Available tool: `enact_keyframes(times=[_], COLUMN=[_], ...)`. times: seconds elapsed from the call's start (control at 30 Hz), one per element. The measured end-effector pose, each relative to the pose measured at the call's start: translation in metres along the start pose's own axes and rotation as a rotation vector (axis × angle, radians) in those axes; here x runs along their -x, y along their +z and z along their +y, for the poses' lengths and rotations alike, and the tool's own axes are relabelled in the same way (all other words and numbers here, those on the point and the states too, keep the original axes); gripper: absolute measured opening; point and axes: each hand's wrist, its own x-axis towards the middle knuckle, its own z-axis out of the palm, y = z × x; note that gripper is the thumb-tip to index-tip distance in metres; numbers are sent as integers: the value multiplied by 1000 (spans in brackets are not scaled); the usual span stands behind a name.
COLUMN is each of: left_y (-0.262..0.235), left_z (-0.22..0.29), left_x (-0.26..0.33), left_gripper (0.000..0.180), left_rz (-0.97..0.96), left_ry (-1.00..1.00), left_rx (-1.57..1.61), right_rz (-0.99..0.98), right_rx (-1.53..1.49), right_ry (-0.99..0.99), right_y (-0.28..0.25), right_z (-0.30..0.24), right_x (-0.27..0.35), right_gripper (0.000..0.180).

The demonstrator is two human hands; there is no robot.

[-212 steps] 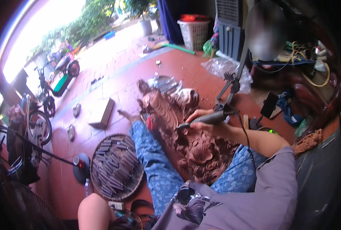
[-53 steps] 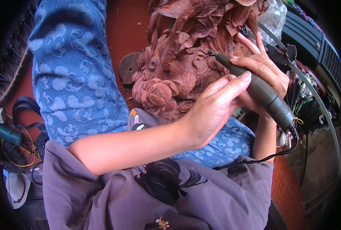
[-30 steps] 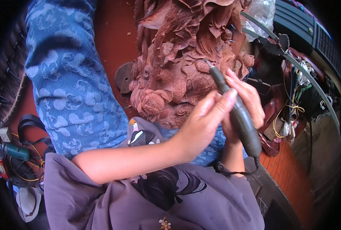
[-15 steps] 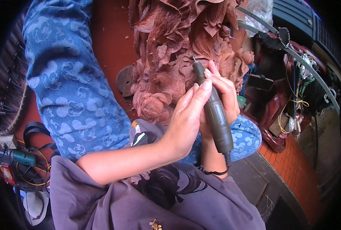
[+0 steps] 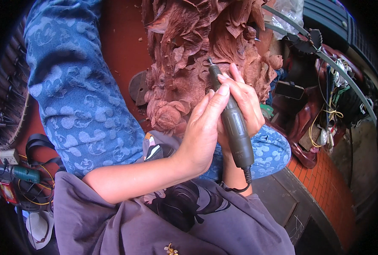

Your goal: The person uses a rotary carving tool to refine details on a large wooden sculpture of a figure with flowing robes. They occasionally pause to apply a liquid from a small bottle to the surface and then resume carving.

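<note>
A reddish-brown wood carving with leaf and flower shapes lies in front of me between my legs. My right hand grips a dark rotary carving tool, its cord trailing from the lower end past my right wrist. The thin metal bit points at the carving's surface near the middle; whether it touches, I cannot make out. My left hand presses against the tool's left side, with the thumb laid along the grip near the front. Its other fingers are partly hidden behind the thumb and the tool.
Left, a round basket holds several carving tools, near a power socket block, a green power tool and a pale hat. A round wooden disc lies beside the carving. Right are a phone and tangled cords.
Both hands and the carving tool have shifted slightly to the left, and the bit has moved a little left and up over the carving. The carving stays put.
</note>
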Motion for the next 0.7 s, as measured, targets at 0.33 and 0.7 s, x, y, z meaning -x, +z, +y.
enact_keyframes(times=[0.33, 0.7], left_y=[-6, -4], left_z=[-3, -3], left_x=[-1, 0], left_gripper=[38, 40], left_rz=[-41, -17], left_ry=[-66, -45], left_rx=[-42, -36], right_rz=[48, 19], right_rx=[4, 20], right_ry=[-2, -38], right_y=[0, -1], right_z=[-3, 2], right_x=[3, 4], right_gripper=[25, 24])
